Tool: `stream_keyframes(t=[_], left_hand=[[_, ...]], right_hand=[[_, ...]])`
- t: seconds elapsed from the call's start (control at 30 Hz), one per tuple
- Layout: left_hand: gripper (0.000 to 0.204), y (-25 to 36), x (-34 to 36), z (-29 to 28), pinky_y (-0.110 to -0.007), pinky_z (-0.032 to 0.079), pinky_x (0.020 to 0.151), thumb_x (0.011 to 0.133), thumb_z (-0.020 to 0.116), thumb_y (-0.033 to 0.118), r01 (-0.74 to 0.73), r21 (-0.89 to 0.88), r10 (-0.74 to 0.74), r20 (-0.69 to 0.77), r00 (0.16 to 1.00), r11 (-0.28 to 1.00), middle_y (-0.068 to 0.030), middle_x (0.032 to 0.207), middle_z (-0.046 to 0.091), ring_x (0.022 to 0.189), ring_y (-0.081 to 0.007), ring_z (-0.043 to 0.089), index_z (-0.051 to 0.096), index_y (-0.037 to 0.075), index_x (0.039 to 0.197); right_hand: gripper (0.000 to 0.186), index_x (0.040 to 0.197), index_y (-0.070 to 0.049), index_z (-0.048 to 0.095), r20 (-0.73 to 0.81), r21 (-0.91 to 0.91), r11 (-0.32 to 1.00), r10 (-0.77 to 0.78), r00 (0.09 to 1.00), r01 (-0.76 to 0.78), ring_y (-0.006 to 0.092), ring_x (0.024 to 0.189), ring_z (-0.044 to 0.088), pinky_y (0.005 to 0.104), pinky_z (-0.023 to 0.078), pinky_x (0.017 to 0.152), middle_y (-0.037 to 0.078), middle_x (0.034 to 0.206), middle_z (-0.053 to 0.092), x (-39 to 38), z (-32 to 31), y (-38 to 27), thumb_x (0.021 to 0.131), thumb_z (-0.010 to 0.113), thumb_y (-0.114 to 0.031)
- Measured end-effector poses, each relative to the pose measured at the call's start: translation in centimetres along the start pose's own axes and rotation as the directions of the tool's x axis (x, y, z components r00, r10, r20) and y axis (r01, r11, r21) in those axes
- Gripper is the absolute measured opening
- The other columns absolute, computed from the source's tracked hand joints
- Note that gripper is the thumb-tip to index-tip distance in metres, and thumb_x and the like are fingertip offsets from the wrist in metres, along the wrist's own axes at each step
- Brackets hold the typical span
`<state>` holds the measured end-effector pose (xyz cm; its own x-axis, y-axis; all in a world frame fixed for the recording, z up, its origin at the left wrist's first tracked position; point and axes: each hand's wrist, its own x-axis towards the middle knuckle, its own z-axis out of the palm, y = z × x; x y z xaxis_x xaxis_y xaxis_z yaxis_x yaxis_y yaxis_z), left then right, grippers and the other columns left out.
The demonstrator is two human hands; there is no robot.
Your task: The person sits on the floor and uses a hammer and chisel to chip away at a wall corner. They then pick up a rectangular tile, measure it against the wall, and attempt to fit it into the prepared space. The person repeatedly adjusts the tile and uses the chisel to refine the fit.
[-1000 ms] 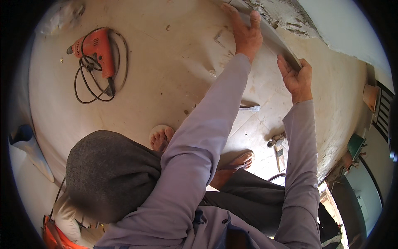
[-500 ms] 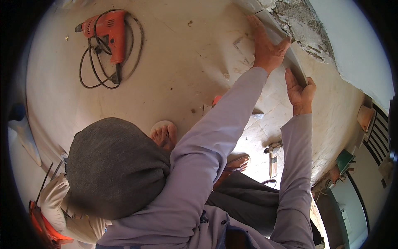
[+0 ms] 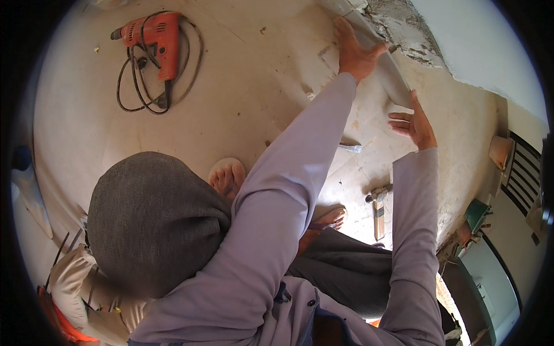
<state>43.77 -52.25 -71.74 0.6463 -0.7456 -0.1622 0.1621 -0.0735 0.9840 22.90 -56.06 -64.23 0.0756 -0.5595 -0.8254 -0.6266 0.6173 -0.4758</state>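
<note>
A long grey strip [image 3: 396, 81] lies along the foot of the wall, below broken plaster [image 3: 404, 29]. My left hand [image 3: 353, 51] is stretched out and holds the strip near its upper part, thumb hooked over its edge. My right hand [image 3: 413, 123] hovers just below the strip's lower end, fingers spread and holding nothing. Both arms wear pale lilac sleeves.
Another person with a grey head covering [image 3: 153, 222] crouches close below me, a bare foot [image 3: 228, 176] on the floor. An orange drill [image 3: 157, 36] with a black cable lies at the upper left. A hammer [image 3: 378, 209] lies near my feet. A vent grille [image 3: 522, 167] is at the right.
My right hand has let go of the strip's lower end and opened. My left hand has stayed on the strip. The view has shifted, bringing the drill further into the picture.
</note>
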Motion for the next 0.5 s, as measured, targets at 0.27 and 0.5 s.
stream_keyframes(t=[0.27,0.5], left_hand=[[0.107,1.6,-2.2,1.8,-0.038,0.022,0.115,0.075,0.078,0.029,0.003,-0.337,-0.046,-0.121,0.992,0.942,-0.0281,0.152,0.019,0.141,-0.0355,0.025,0.008,-0.008,0.147],[0.086,1.6,-3.7,1.7,-0.040,0.034,0.109,0.080,0.073,0.028,0.066,-0.103,-0.088,-0.233,0.968,0.992,-0.0314,0.141,0.038,0.131,-0.0405,0.039,0.028,-0.012,0.141]], right_hand=[[0.045,0.123,-0.010,0.060,-0.190,-0.761,0.474,-0.816,0.547,0.443,0.0362,0.105,0.062,0.0394,0.048,0.090,0.021,0.112,0.065,2.7,1.4,1.1,0.086,0.066,-0.033],[0.038,0.113,-0.006,0.065,-0.059,-0.762,0.494,-0.697,0.715,0.418,0.0369,0.093,0.065,0.0408,0.049,0.082,0.022,0.098,0.067,1.3,1.4,0.8,0.085,0.066,-0.032]])
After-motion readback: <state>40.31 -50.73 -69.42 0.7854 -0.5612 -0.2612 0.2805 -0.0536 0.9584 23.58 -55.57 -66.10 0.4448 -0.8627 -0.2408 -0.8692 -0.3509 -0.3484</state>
